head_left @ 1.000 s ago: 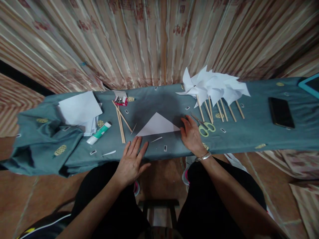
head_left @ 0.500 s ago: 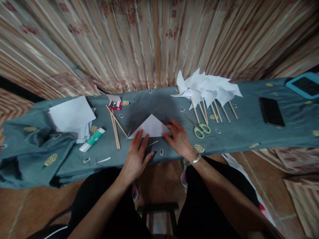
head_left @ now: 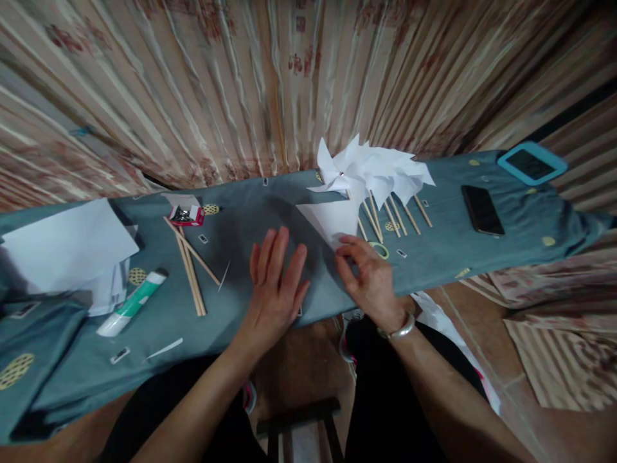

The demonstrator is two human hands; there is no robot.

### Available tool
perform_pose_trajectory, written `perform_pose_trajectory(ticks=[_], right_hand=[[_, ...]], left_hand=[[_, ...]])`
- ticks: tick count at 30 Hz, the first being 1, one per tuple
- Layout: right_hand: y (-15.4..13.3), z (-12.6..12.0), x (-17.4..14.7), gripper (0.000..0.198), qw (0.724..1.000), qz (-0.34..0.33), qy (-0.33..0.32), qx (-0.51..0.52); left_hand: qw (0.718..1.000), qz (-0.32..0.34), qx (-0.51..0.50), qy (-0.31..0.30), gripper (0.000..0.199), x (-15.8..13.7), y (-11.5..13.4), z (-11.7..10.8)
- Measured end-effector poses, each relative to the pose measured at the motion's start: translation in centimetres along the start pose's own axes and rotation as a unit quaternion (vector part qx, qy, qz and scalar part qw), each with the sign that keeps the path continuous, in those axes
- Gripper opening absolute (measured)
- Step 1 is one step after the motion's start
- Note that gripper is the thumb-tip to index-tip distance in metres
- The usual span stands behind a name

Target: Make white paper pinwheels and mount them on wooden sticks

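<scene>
A folded white paper triangle (head_left: 332, 220) is pinched at its lower corner by my right hand (head_left: 369, 273), which wears a silver bracelet. The paper is raised off the cloth and partly hides the scissors (head_left: 380, 249), whose green handle loop shows beside my fingers. My left hand (head_left: 274, 283) is open, palm down with fingers stretched, over the cloth and apart from the paper. Behind the triangle lie several white paper pinwheels (head_left: 376, 170) on wooden sticks. A thin paper strip (head_left: 224, 276) lies left of my left hand.
On the left are a stack of white paper (head_left: 67, 238), a glue stick (head_left: 132, 302), wooden sticks (head_left: 190, 273) and a red box of small metal pins (head_left: 187, 215). To the right lie a black phone (head_left: 482, 210) and a blue-framed tablet (head_left: 533, 162). Pleated curtains (head_left: 231, 83) hang behind.
My right hand has lifted the paper triangle and turned it, moving it right toward the pinwheels. My left hand has let go of it. The view has shifted to the right.
</scene>
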State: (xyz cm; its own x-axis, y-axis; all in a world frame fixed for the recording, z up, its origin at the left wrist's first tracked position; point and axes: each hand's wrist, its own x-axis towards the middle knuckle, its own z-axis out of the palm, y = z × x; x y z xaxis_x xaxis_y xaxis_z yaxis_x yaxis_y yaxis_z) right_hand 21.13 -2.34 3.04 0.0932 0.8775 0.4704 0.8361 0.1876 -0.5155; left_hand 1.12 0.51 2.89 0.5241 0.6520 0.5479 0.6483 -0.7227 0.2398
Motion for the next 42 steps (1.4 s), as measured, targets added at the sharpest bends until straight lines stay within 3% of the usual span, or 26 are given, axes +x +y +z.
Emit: perform_pose_trajectory(ticks=[6, 10, 14, 18, 24, 31, 36, 42], right_hand=[[-3.9, 1.7, -2.7, 0.021, 0.992, -0.094, -0.076, -0.030], [-4.7, 1.9, -2.7, 0.021, 0.982, -0.147, -0.116, -0.017], [-3.7, 1.5, -2.0, 0.027, 0.973, -0.169, -0.150, -0.035], [-1.6, 1.3, -1.5, 0.040, 0.962, -0.179, -0.169, -0.116], [0.4, 1.5, -1.6, 0.033, 0.963, -0.189, -0.155, -0.111], [0.9, 0.4, -1.9, 0.032, 0.966, -0.146, -0.214, -0.015], [0.8, 0.1, -1.5, 0.020, 0.970, -0.044, -0.217, 0.099], [1.1, -0.1, -0.8, 0.019, 0.953, 0.039, -0.269, 0.135]], left_hand=[[0.995, 0.044, 0.059, -0.074, 0.041, -1.6, -0.4, 0.0], [0.995, 0.026, 0.057, -0.075, 0.020, -1.7, -1.7, -0.5], [0.999, 0.019, 0.005, -0.050, 0.018, -1.7, -2.8, -0.5], [0.998, 0.025, -0.031, -0.042, 0.016, -2.3, -3.3, -0.1], [0.995, 0.059, -0.076, -0.030, 0.014, -3.6, -3.9, 0.0], [0.991, 0.074, -0.109, -0.024, 0.016, -4.9, -4.3, -0.7], [0.993, 0.063, -0.099, -0.016, 0.012, -4.8, -4.5, -0.9], [0.992, 0.012, -0.126, -0.030, 0.018, -4.2, -4.7, -0.9]])
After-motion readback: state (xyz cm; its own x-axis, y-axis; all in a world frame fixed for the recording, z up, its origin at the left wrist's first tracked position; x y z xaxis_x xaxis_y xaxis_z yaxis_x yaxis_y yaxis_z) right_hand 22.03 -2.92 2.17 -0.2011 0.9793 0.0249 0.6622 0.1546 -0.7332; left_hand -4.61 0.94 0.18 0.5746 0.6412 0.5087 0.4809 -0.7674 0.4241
